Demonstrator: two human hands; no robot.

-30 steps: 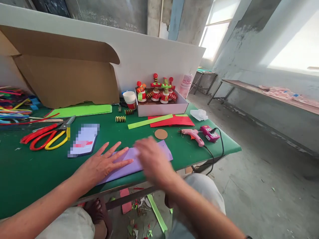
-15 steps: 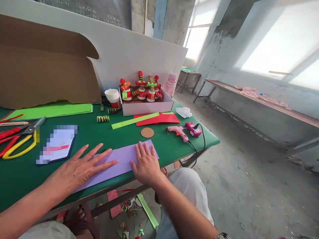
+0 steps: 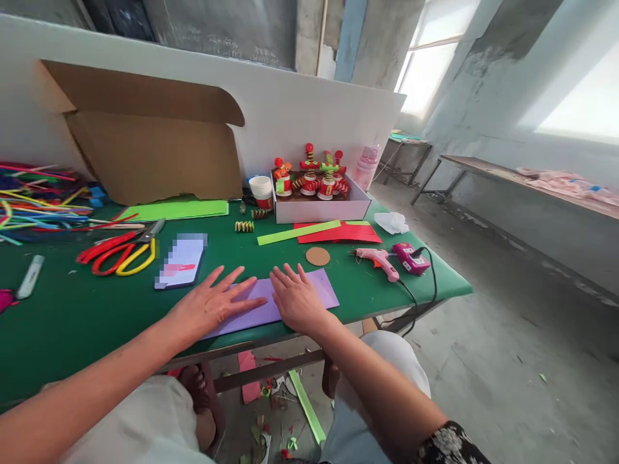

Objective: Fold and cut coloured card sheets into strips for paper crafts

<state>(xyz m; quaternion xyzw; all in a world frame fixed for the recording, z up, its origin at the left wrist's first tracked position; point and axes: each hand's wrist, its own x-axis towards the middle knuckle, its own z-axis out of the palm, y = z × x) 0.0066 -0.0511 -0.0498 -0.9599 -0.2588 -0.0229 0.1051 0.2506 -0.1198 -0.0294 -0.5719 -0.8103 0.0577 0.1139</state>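
A purple sheet of paper [image 3: 256, 317] lies along the front edge of the green table. My left hand [image 3: 213, 303] rests flat across its left part, fingers spread. On the sheet's middle lies my right hand [image 3: 297, 298], palm down with its fingers stretched out. Neither hand grips anything. Just beyond the sheet are a round brown cardboard disc [image 3: 318, 256] and a phone [image 3: 181, 261]. Part of the paper is hidden under both hands.
Scissors and pliers [image 3: 128, 250] lie at left near pipe cleaners [image 3: 43, 196]. A pink glue gun [image 3: 380, 261] with a cord sits at right. Behind are paper strips [image 3: 300, 232], paper cups [image 3: 262, 188] and a box [image 3: 322, 211] of paper-cup figures. Scraps litter the floor.
The view has swung left, so more of the table's left side shows. My right hand has slid left along the purple paper, closer to my left hand.
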